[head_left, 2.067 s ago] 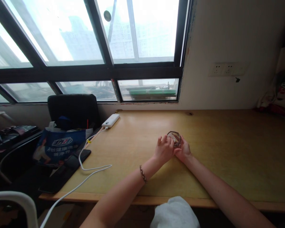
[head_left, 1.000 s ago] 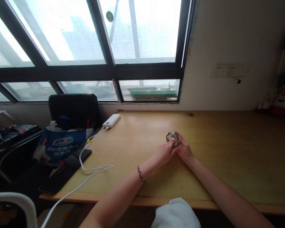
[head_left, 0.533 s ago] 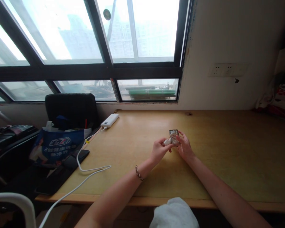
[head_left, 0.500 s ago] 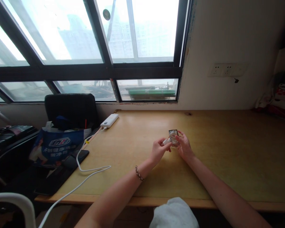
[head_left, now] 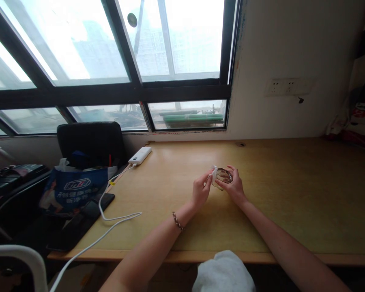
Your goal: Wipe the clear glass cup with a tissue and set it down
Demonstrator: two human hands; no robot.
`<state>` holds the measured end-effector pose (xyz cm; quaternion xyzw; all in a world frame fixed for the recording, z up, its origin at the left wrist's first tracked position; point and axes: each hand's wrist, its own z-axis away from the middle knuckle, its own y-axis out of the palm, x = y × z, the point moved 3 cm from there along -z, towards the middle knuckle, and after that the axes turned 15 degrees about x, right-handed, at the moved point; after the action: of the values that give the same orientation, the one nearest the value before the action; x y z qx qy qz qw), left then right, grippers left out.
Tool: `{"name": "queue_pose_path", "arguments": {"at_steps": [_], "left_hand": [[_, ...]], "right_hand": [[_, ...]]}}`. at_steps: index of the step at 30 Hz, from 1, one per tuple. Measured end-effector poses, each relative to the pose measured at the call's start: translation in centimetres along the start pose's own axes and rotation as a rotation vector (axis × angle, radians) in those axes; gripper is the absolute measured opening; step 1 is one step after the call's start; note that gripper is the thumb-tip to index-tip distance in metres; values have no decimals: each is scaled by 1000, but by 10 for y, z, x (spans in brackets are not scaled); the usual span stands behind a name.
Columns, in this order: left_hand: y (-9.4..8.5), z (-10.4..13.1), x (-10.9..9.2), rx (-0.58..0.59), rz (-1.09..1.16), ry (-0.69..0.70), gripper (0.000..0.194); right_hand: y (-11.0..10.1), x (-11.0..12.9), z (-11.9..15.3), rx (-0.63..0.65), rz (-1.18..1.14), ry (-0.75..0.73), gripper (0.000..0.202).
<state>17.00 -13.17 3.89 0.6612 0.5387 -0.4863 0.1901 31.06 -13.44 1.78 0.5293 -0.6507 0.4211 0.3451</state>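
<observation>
A small brown-tinted glass vessel [head_left: 224, 174] is held up above the wooden desk, its round rim tilted into view. Around its right side curl the fingers of my right hand [head_left: 235, 187], closed on it. Pinched in my left hand [head_left: 201, 188] is a crumpled white tissue [head_left: 214, 172], pressed against the left side of the glass. Whether the vessel is a cup or an ashtray I cannot tell. Both forearms reach over the desk's front edge, and a braided bracelet [head_left: 178, 221] circles my left wrist.
On the wooden desk [head_left: 280, 202], a white power bank [head_left: 140, 155] lies at the back left, with a white cable [head_left: 121, 219] trailing toward the front. Left of the desk are a blue bag [head_left: 76, 186] and a black chair [head_left: 89, 142]. A window and wall sockets are behind.
The glass vessel has turned so its round rim shows. My left hand has shifted its hold on the tissue, which now spreads upward along the glass. The view has moved slightly.
</observation>
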Motion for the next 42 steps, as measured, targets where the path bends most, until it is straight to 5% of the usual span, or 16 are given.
{"name": "queue_pose_path", "arguments": {"at_steps": [12, 18, 24, 28, 34, 42], "left_hand": [[-11, -10, 23, 34, 75, -196, 39], [-4, -12, 34, 123, 641, -369, 32], [10, -7, 43, 209, 1074, -489, 32], [12, -8, 40, 213, 1222, -395, 32], [2, -10, 35, 157, 1196, -284, 29], [9, -8, 30, 181, 1127, -273, 30]], "right_hand": [[8, 21, 11, 222, 306, -252, 80], [9, 22, 12, 203, 260, -310, 81], [9, 7, 8, 218, -48, -125, 59], [8, -9, 0, 158, -296, -30, 52], [23, -13, -2, 182, -646, 42, 42], [29, 0, 2, 282, -673, 125, 61]]}}
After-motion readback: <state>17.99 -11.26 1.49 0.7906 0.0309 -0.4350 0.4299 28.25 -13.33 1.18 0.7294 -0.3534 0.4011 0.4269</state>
